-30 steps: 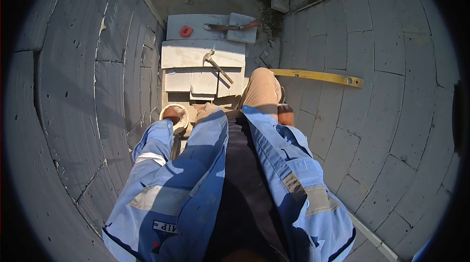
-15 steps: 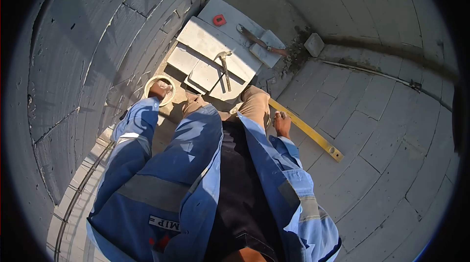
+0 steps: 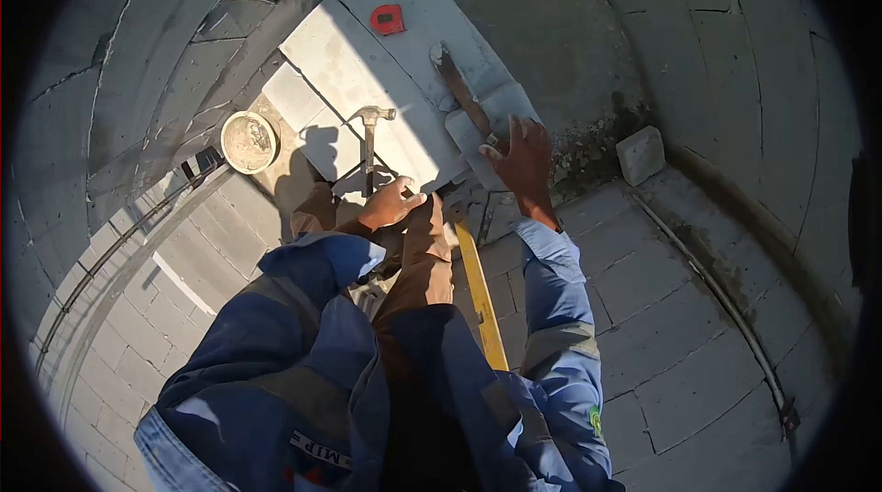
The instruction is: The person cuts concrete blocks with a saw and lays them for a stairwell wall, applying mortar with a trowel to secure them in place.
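Observation:
My right hand (image 3: 524,166) is closed around the handle end of a long, brown-bladed tool (image 3: 464,92) with a pale, crusted tip. That tool lies across the pale blocks (image 3: 344,51), over a smaller block piece (image 3: 514,104). My left hand (image 3: 390,205) is at the near edge of the blocks beside my leg, fingers apart and seemingly holding nothing. Just left of it a claw hammer (image 3: 369,138) lies on the blocks, its handle towards me. A red tape measure (image 3: 387,20) sits farther up the stack.
A yellow spirit level (image 3: 482,299) lies beside my leg. To the left stands a round bucket (image 3: 248,143) with greyish residue. A loose block (image 3: 640,157) sits by the right wall, near a pipe (image 3: 726,299) along the floor. Block walls rise on both sides.
My left hand has come out of the bucket to the block edge. My right hand has moved from beside the spirit level up to the brown-bladed tool and taken hold of it.

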A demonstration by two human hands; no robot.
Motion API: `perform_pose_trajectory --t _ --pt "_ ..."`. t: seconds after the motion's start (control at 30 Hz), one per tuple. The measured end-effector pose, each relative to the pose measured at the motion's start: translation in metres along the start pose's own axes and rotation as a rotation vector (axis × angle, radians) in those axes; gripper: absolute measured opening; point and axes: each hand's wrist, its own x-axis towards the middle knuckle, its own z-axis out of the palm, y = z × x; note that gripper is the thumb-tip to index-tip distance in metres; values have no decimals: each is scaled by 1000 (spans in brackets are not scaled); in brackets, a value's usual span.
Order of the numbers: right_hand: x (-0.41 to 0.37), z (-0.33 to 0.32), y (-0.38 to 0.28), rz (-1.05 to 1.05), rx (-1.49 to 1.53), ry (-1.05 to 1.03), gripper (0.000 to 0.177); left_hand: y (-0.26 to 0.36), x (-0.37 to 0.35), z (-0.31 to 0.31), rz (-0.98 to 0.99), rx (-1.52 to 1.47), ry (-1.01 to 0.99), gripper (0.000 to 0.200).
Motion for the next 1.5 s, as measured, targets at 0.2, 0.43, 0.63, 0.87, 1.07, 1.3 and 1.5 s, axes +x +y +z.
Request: perform_pose_trajectory --t 0.2,0.43,0.63,0.87,1.07,1.3,1.5 --pt "3 68 35 123 95 -557 44 77 119 62 -364 -445 351 97" --pt "-11 88 91 282 187 90 40 100 117 75 -401 -966 470 92" --pt "-15 99 94 667 495 75 52 92 137 100 -437 -1154 461 81" --pt "-41 99 77 846 851 115 46 126 120 50 -42 -746 454 99" --pt "-52 105 59 1004 1288 69 42 197 96 23 334 361 603 96" --pt "-131 93 60 871 1139 299 30 230 92 24 665 969 363 102" --pt "-147 51 88 971 1219 377 29 239 102 24 748 1043 359 94"
